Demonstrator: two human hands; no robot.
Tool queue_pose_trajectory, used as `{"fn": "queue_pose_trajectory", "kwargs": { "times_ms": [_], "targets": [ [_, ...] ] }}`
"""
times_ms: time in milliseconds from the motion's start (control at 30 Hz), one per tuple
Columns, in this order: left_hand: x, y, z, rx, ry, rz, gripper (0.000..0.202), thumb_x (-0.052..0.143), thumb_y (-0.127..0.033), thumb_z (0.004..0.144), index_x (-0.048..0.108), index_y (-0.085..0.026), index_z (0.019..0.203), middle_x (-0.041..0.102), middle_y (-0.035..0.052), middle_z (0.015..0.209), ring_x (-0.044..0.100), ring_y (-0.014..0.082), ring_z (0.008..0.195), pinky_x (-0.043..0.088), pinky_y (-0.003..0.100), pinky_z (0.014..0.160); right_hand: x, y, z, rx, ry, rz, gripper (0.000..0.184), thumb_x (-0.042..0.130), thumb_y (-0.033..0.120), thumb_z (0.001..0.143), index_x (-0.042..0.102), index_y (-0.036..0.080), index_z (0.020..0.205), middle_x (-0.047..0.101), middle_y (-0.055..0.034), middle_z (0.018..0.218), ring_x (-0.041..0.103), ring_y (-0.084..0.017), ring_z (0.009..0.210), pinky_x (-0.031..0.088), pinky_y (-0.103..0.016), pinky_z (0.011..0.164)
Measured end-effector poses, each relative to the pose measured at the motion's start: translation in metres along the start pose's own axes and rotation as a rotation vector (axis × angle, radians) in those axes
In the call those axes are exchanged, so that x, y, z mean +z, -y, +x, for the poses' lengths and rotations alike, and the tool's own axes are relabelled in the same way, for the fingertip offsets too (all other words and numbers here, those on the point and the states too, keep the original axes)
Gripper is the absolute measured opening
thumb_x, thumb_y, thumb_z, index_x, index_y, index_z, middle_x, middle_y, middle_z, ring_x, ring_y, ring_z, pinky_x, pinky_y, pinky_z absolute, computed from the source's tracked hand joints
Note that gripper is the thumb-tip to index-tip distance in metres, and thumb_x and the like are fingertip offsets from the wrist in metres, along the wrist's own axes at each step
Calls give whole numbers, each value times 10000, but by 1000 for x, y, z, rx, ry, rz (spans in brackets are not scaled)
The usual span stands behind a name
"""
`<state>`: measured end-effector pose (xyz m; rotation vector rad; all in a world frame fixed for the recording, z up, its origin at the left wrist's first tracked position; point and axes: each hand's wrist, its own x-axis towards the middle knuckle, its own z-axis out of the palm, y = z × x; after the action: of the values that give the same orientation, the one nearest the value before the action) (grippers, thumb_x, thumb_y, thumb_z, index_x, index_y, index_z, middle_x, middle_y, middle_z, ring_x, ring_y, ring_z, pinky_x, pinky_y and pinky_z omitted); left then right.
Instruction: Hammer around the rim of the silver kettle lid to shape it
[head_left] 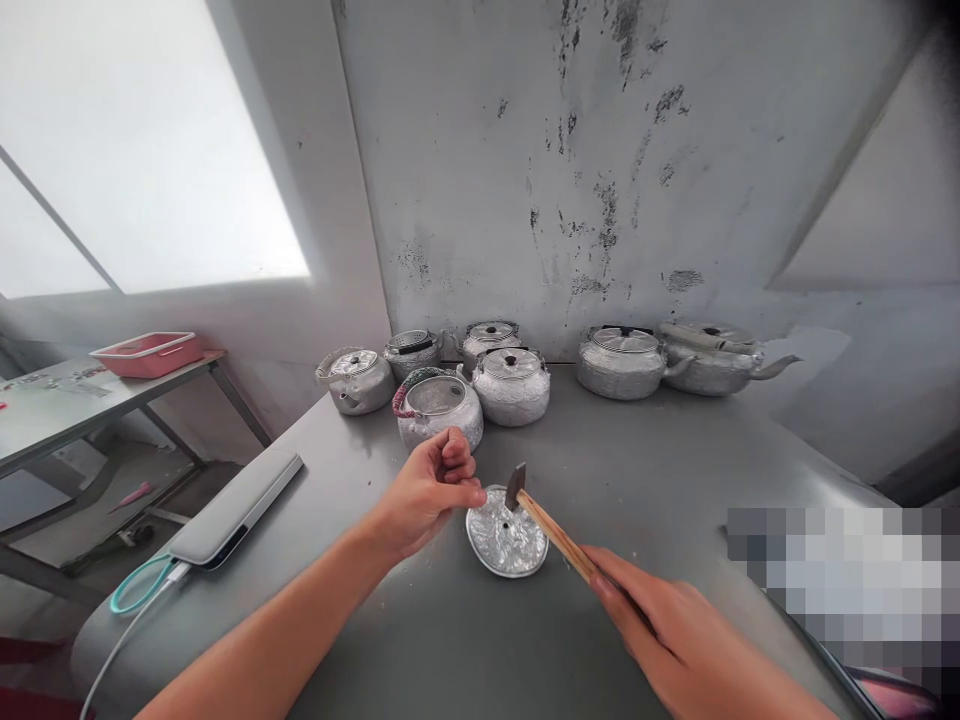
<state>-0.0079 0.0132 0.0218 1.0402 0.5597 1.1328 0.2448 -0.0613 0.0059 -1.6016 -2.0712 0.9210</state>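
My right hand [667,630] is closed around the wooden handle of a small hammer [559,535]. Its dark metal head is over the upper right part of a round, silvery kettle lid [504,550] with a small dark spot near its middle. My left hand [431,490] has its fingers curled, and one outstretched digit points to the lid's upper left rim. Whether it grips the rim or anything small is hidden. Just behind that hand stands a lidless hammered kettle [442,428] with a red and dark wrapped handle.
Several kettles line the back, among them a lidded one [512,390] and a long-spouted one [709,370]. A grey power bank [232,505] with a cable [127,650] lies at left. A pink basket [154,355] sits on a side table. The lower right corner is pixelated.
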Motion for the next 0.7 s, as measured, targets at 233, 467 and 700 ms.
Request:
{"fn": "queue_pose_trajectory", "kwargs": {
  "times_ms": [233,467,700],
  "targets": [
    [1,0,-1,-8,-12,2,567,756,66,577,286,-206,742,270,-70,741,295,49,638,346,176,632,-1,-2,0,18,25,5,420,308,478,1041,694,346,1139,769,8,852,699,-225,710,527,-299,659],
    [3,-1,-1,-11,-38,57,608,795,21,550,256,-206,715,243,-81,707,227,50,592,233,198,532,1,-4,1,3,5,-5,440,309,479,1031,716,331,951,750,-2,746,687,-237,628,551,-336,713],
    [3,1,-2,-18,7,95,596,798,-2,598,251,-208,713,224,-90,682,169,50,570,176,211,522,1,-4,0,9,-16,-23,419,334,448,1024,728,333,943,753,5,709,690,-233,605,553,-326,692]
  ]
}}
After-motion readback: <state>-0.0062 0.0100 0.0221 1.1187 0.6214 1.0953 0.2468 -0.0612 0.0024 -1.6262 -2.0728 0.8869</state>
